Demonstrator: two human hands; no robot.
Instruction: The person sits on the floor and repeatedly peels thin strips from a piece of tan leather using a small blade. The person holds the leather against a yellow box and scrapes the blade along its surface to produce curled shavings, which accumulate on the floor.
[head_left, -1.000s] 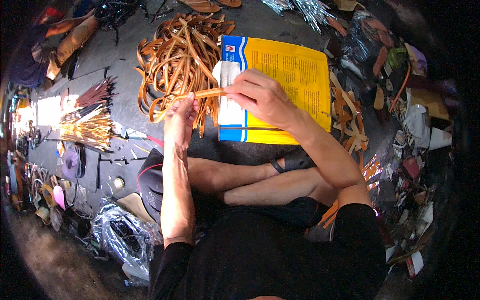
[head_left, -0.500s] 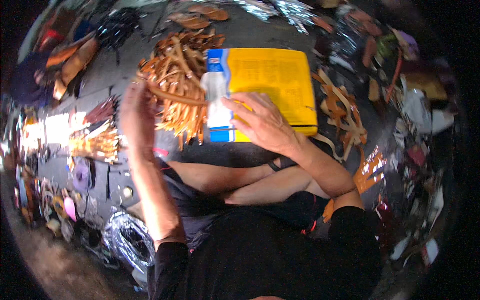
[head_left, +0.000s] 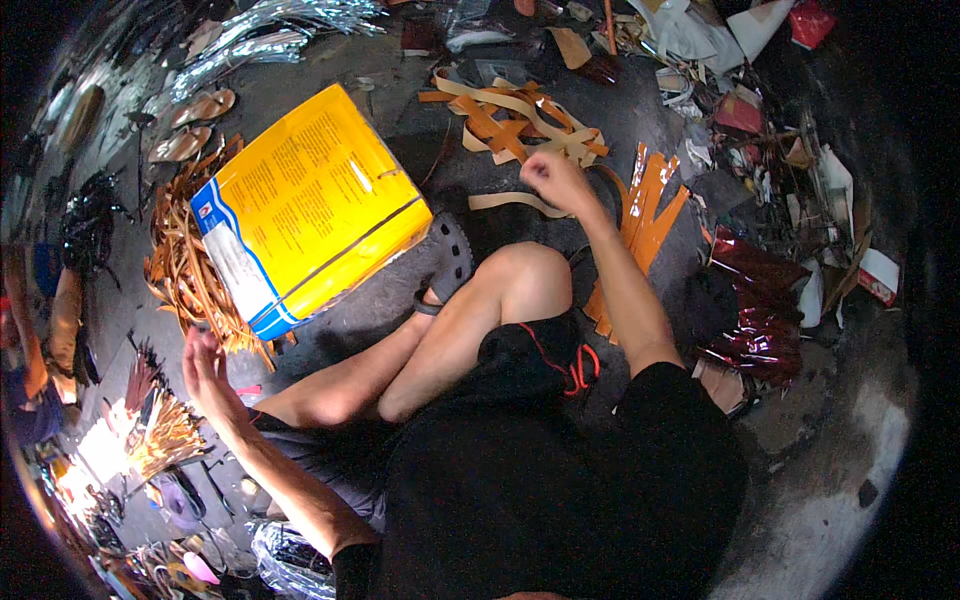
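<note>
A large yellow rectangular container (head_left: 320,190) with a blue and white end lies in front of me. A heap of thin brown leather-like strips (head_left: 175,262) lies against its left side. My left hand (head_left: 208,372) is just below that heap, fingers stretched out, with nothing visible in it. My right hand (head_left: 557,183) is closed at the near edge of a tangle of orange and tan strips (head_left: 508,118), its fingers on the end of an orange strip (head_left: 495,128). A loose tan strip (head_left: 520,202) curves below that hand.
Flat orange strips (head_left: 652,205) lie right of my right forearm. Dark red glossy sheets (head_left: 752,310) and scraps lie farther right. Sandals (head_left: 182,143) and silvery strips (head_left: 245,45) are at the far left. A bundle of light strips (head_left: 165,440) lies near left. My bent knee (head_left: 530,275) is between my arms.
The view has turned to the right. My right hand has left the yellow container and reached the orange and tan strips. My left hand has let go of a brown strip and come lower.
</note>
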